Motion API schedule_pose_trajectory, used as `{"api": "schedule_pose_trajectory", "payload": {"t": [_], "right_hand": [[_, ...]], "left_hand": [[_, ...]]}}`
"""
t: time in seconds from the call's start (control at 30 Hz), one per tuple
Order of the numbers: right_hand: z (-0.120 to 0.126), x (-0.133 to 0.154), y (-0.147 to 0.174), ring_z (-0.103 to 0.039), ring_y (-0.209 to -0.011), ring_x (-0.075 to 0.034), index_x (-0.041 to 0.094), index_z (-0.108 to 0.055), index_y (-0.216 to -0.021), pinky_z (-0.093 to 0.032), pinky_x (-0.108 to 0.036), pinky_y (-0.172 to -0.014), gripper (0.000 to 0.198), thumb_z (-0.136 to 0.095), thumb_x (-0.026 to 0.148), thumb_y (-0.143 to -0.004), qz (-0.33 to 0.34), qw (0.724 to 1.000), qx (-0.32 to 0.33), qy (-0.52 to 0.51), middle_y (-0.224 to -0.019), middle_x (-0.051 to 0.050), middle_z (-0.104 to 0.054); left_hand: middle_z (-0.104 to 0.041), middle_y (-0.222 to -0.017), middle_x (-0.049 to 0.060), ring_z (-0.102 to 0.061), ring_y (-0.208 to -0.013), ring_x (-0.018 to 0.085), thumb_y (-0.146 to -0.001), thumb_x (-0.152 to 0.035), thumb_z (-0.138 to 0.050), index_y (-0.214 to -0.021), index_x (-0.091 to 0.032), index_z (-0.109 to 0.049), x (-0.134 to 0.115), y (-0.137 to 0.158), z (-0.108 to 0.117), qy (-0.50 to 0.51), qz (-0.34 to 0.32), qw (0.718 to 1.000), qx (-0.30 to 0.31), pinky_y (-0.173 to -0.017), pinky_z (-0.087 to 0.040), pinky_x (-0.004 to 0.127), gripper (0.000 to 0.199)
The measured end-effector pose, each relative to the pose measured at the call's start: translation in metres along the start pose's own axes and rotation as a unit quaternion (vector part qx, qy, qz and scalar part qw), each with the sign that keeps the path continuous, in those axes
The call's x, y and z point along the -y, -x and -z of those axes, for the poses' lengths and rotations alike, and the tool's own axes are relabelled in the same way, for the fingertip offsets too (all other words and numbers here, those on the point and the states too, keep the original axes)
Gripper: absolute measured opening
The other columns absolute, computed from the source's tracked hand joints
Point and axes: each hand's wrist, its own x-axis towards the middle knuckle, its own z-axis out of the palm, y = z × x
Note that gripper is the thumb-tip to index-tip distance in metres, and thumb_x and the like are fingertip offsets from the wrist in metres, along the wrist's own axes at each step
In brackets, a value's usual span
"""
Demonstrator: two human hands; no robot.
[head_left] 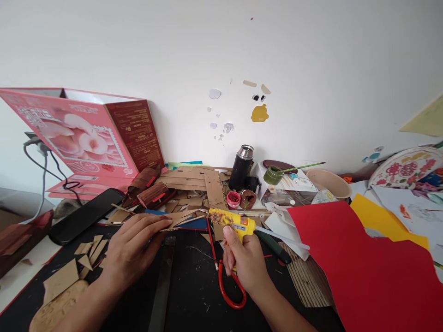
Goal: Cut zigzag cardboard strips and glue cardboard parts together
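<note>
My right hand is wrapped round a yellow hot glue gun stained with brown residue. A clear glue stick sticks out of its back end, and its nozzle points left. My left hand is closed on a folded strip of cardboard, pinched between thumb and fingers. The nozzle is close to the strip's right end; whether they touch I cannot tell. Under my right hand lies a red looped handle, partly hidden. A metal ruler lies on the black work surface between my hands.
Cardboard scraps lie at the left near a phone. Behind stand a black thermos, a red paint pot and a green paint jar with a brush. A pink box stands back left; red paper covers the right.
</note>
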Motion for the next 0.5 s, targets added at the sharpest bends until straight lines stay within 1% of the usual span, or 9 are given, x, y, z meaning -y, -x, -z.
{"api": "schedule_pose_trajectory", "payload": {"t": [0.5], "right_hand": [[0.0004, -0.0009, -0.0008, -0.044, -0.029, -0.010, 0.023, -0.050, -0.059, -0.034, -0.021, -0.037, 0.077, -0.065, 0.096, -0.078, -0.003, 1.000, 0.001, -0.006, -0.035, 0.007, -0.038]], "left_hand": [[-0.081, -0.104, 0.006, -0.075, -0.093, 0.021, -0.101, -0.007, -0.065, -0.116, -0.022, -0.071, -0.0003, -0.0002, 0.0010, 0.005, 0.006, 1.000, -0.006, -0.088, -0.058, 0.034, 0.023]]}}
